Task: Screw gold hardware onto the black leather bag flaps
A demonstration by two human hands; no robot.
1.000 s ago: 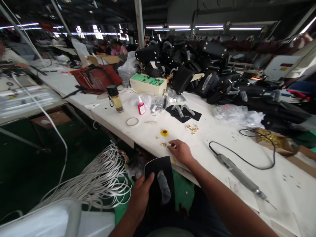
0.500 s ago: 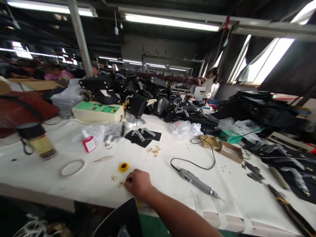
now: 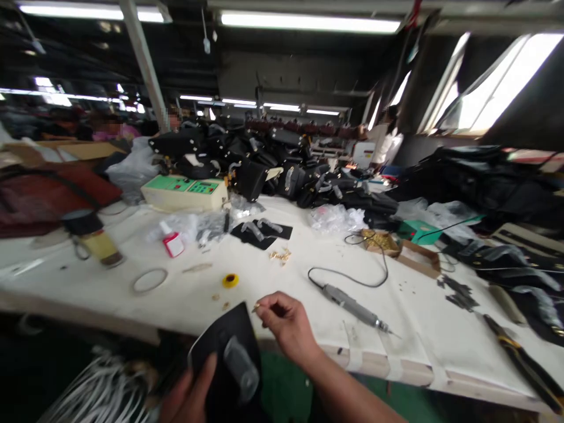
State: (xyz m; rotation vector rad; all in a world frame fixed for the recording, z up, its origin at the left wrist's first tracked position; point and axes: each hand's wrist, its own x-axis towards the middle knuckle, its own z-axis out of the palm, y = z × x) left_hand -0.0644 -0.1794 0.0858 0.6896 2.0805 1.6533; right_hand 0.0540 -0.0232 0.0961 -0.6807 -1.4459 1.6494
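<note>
Black panel [image 3: 220,335] first, in the head view: we have it tilted in front of the near edge of the white tabletop [image 3: 264,282], its top corner overlapping that edge from where we look. Our left hand [image 3: 189,390] is closed on its lower side, thumb over the face; the fingers are too blurred to follow. A plastic-wrapped strip [image 3: 241,367] lies along the panel's face (what is under the plastic we cannot make out). Our right hand [image 3: 288,326] pinches a small gold piece [image 3: 256,307] between thumb and fingertips, just beside the panel's top corner; whether the two touch, we cannot tell.

Loose gold rings [image 3: 226,306] lie near the yellow roll [image 3: 230,280], with a gold heap [image 3: 280,256] farther back and the grey driver [image 3: 352,305] to the right.

We judge the step in hand to be bringing piece and panel together. From here, the next move seems to call for a steady left grip, a light pinch on the right, and a careful turn of the piece against the panel's edge.
</note>
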